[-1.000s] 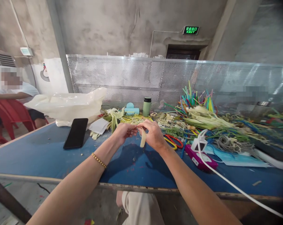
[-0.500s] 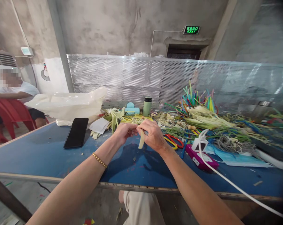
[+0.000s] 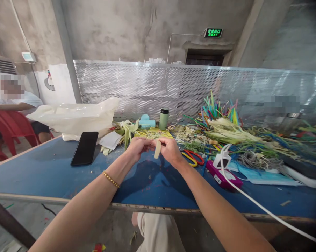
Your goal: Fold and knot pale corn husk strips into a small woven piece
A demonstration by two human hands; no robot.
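Over the blue table (image 3: 100, 185), a short pale strip (image 3: 157, 149), coloured like the husk leaves behind it, hangs between my hands. My right hand (image 3: 169, 148) pinches its upper end with thumb and finger. From the other side my left hand (image 3: 141, 146), with a gold bead bracelet at the wrist, comes up to the strip with its fingers curled together. What those left fingers hold is hidden. Just right of my right hand lie scissors (image 3: 193, 158) with red and yellow handles.
Left are a black phone (image 3: 85, 148), white paper (image 3: 110, 140) and a plastic bag (image 3: 81, 115). Behind stands a green bottle (image 3: 163, 119). Rightward lie corn husks (image 3: 228, 130), a purple power strip (image 3: 224, 176) with a white cable, and face masks (image 3: 268, 176). A person (image 3: 19, 101) sits far left.
The strip has risen slightly and shifted a little left. My right hand has turned, its fingers now pinching the strip's top; my left hand stays nearly in place.
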